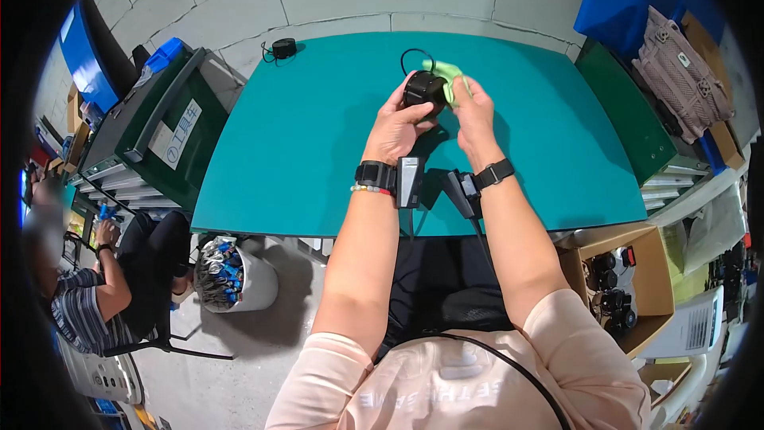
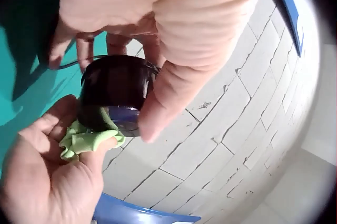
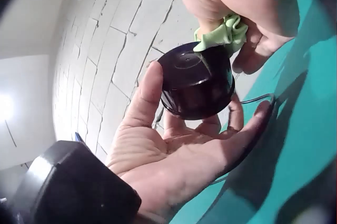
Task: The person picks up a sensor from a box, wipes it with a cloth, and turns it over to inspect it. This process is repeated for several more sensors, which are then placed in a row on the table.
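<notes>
Over the table, my left hand grips a glossy black round device, a short cylinder with a thin black cable looping from it. In the left wrist view, the thumb and fingers of that hand curl round the sides of the device. Pinched in my right hand is a crumpled light green cloth. The right wrist view has this cloth pressed against the edge of the device's flat, shiny face.
A second small black round device with a cable lies at the back left of the green table. A box of black items stands at lower right. On the left are a white bin and a seated person.
</notes>
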A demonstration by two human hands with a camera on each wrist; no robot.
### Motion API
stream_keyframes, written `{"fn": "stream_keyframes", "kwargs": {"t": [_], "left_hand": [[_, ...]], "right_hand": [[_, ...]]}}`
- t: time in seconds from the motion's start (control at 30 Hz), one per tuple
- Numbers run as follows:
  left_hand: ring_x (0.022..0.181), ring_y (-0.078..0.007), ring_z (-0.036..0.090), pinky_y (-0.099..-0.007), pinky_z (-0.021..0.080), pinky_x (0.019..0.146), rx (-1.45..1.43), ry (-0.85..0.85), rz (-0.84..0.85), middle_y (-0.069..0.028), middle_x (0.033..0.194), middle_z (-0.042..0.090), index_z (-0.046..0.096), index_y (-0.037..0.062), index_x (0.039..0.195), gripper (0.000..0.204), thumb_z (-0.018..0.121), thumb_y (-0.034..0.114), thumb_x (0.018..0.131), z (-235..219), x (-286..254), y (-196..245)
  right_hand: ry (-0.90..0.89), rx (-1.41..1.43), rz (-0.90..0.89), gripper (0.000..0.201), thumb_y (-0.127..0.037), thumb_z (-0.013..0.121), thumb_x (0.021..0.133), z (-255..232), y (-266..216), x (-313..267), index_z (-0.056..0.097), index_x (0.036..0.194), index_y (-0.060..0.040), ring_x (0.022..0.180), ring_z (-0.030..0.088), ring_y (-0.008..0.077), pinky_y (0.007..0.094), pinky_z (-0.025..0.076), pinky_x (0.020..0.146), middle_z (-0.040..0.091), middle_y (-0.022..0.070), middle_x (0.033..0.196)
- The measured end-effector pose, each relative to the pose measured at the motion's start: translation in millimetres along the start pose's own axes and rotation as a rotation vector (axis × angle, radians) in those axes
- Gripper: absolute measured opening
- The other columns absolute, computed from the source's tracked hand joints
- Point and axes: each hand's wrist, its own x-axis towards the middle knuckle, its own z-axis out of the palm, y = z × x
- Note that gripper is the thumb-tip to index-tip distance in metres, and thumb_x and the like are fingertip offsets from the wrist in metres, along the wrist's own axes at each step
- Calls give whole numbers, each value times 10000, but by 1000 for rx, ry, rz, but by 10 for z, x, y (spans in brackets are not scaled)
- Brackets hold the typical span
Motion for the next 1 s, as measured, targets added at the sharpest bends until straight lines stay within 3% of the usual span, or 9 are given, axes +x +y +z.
{"fn": "stream_keyframes", "kwargs": {"t": [0.13,0.23,0.4,0.47,0.57,0.7,0.8,0.97,1.0], "left_hand": [[1008,-182,547,-317,481,828,94,37,103,-85,1164,524,379,64,1339,674,576,-138,727,22,-16,-32],[1023,-184,538,-286,482,807,9,125,109,-88,1167,512,374,38,1338,682,558,-170,715,32,-52,-28],[1006,-196,554,-284,499,783,28,61,100,-86,1123,540,396,55,1324,655,587,-124,723,4,-57,26],[872,-243,621,-277,528,762,-163,67,31,-102,1075,571,475,73,1232,467,609,260,825,49,-73,65],[675,-178,607,-238,508,584,-119,111,-44,-71,1012,584,518,83,1161,469,578,412,831,89,-106,102],[459,-71,382,-205,307,419,-47,234,-9,-1,787,580,577,112,956,409,602,488,798,-74,-70,49],[469,-74,404,-197,320,421,-216,160,-42,-6,769,581,574,109,958,397,609,471,800,-71,-61,36],[479,-83,442,-192,367,426,-175,168,-52,-19,781,586,559,92,977,406,613,457,808,21,-100,62],[482,-88,461,-192,387,427,-147,154,-52,-22,782,589,561,84,971,409,612,457,810,57,-109,72]], "right_hand": [[-113,-132,-306,337,-210,640,830,229,-82,-124,617,1088,5,1084,510,168,283,416,867,585,158,1114],[-177,-602,-571,236,-133,666,789,309,-85,-113,669,979,6,968,546,126,256,435,822,590,96,1098],[107,-191,-328,247,-124,632,826,270,-85,105,629,1012,39,784,579,98,238,461,699,642,59,920],[104,47,-191,260,-168,608,844,158,-147,114,627,1005,36,788,566,99,231,443,698,638,53,921],[-21,10,-125,299,-205,580,877,186,-120,-31,610,1051,36,784,545,78,215,422,704,628,36,963],[-79,-370,-242,309,-269,575,872,38,-11,-38,654,973,12,779,590,135,277,461,691,656,54,909],[56,-939,-594,289,-316,619,793,-327,-172,169,677,945,-77,847,603,326,374,473,726,636,162,926],[232,-1330,-541,265,-281,612,802,-967,-514,216,664,988,-99,892,600,302,376,477,764,634,130,956],[212,-1409,-366,275,-266,618,794,-1050,-510,224,651,1015,-105,920,595,298,373,474,791,629,123,980]]}}
